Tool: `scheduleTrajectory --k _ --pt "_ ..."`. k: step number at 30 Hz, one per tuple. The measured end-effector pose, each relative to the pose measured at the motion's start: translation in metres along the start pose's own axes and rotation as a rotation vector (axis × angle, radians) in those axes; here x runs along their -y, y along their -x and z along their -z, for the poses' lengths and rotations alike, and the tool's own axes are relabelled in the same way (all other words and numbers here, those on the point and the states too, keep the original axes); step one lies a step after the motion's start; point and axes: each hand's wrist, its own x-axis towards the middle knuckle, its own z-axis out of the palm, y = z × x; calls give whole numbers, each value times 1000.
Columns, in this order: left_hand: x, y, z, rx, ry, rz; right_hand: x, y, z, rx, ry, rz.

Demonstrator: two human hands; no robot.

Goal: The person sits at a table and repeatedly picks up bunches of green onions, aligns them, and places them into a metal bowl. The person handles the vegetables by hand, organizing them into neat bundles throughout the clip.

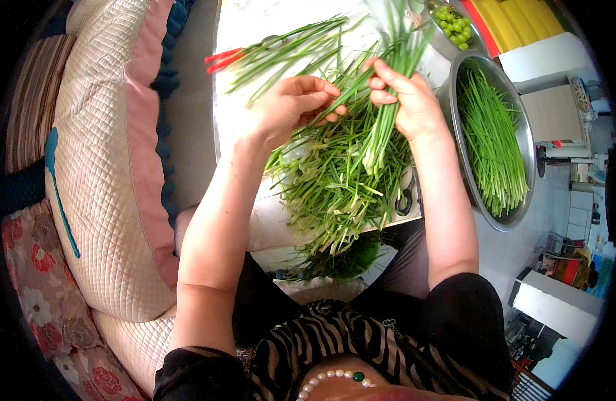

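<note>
My right hand (406, 97) grips a bunch of garlic chives (380, 133), pale cut ends pointing down towards me and green tips blurred above. Just left of it, my left hand (303, 103) pinches a few chive blades (355, 87) that slant across from the right hand. Beneath both hands a tangled heap of loose chive leaves and scraps (333, 185) covers the near part of the white table (268, 220). Farther off, a looser spread of chives (298, 50) lies beside two red strips (223, 60), which I cannot identify.
A steel basin (531, 165) of aligned chives (493, 145) stands at my right. Behind it is a metal bowl (441, 42) with green grapes (453, 27). Black-handled scissors (404, 201) lie by the table's near right edge. A quilted sofa (102, 200) is on the left.
</note>
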Motion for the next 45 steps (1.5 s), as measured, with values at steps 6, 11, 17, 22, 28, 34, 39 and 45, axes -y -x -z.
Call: scheduleTrajectory --k 6,11,17,22,28,34,39,45 --pt "-1 3 10 62 -23 29 20 2 9 -39 -66 105" --pt "2 2 -4 20 -89 26 18 3 7 -1 -25 112" --pt "18 0 -7 0 -21 43 21 5 5 -16 5 199" --pt "13 0 -8 -171 49 32 29 8 -2 -88 -2 350" --pt "-27 9 37 -549 -357 -274 43 28 -32 -50 -24 582" --pt "-6 2 62 -683 -1265 -362 28 4 -55 77 28 698" --pt "16 -4 49 -701 -1521 -272 -2 -24 -80 56 170 754" --pt "25 -9 50 -745 -1619 -288 -65 -46 -66 -4 327 583"
